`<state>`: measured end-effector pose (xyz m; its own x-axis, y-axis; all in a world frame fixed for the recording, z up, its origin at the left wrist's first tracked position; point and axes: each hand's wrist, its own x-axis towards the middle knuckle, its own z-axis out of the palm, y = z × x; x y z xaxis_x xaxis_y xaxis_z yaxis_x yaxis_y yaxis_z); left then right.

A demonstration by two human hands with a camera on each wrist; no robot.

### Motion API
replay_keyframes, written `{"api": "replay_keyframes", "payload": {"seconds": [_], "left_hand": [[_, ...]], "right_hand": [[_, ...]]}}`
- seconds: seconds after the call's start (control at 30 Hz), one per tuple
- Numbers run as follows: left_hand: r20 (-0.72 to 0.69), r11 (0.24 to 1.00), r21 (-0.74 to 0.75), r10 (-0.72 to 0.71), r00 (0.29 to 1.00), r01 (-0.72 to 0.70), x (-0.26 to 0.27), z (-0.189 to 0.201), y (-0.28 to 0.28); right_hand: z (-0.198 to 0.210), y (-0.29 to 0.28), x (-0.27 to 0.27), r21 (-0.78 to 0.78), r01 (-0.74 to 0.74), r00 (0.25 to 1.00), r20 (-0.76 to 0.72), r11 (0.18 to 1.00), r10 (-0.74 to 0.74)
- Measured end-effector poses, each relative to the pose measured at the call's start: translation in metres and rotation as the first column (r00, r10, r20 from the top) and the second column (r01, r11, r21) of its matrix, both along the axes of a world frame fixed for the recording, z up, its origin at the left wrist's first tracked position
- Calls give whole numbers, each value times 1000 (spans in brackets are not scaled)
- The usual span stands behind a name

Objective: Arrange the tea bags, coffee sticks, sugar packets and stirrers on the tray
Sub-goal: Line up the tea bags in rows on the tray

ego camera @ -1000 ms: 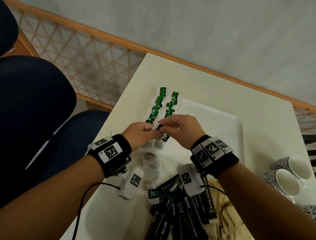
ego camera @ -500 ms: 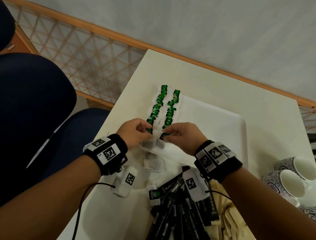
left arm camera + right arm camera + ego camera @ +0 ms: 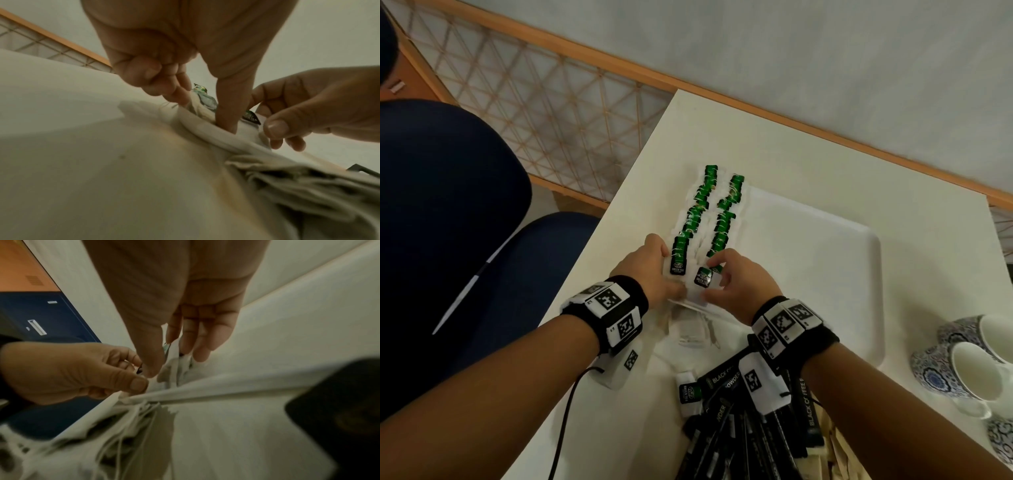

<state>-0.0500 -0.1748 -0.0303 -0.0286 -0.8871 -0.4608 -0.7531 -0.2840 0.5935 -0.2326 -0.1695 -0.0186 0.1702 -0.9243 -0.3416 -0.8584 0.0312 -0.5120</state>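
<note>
**Both hands down at the near end of the tea bag rows**

A second ago both hands pinched one tea bag above the tray; now they have lowered to its near edge. The tray [image 3: 825, 260] sits on the white worktop [image 3: 808, 164], its right part bare, its left edge near the worktop's left edge. Two rows of green-tagged tea bags [image 3: 690, 226] run along that left side.

The left hand [image 3: 650, 270] has its thumb pressed down beside the nearest tag, other fingers curled and holding nothing. The right hand [image 3: 739, 287] pinches the nearest tea bag [image 3: 703, 279] of the right row between thumb and fingertips.

Loose tea bags, black coffee sticks [image 3: 750, 428] and patterned cups [image 3: 969, 370] lie nearer.
</note>
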Motion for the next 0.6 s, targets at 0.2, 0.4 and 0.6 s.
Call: {"api": "replay_keyframes", "payload": {"seconds": [0.2,0.4,0.6], "left_hand": [[39,999,-21,-35,999,36,-1,1,-1],[82,985,-89,-139,987,146,-3,5,-4],[-16,993,-114,-25,1000,23,0,4,-2]], "right_hand": [[-4,-1,3,47,29,998,-54,998,-26],[-2,-4,-1,40,105,994,-32,994,-104],[-8,-3,-6,83,225,974,12,971,-226]]}}
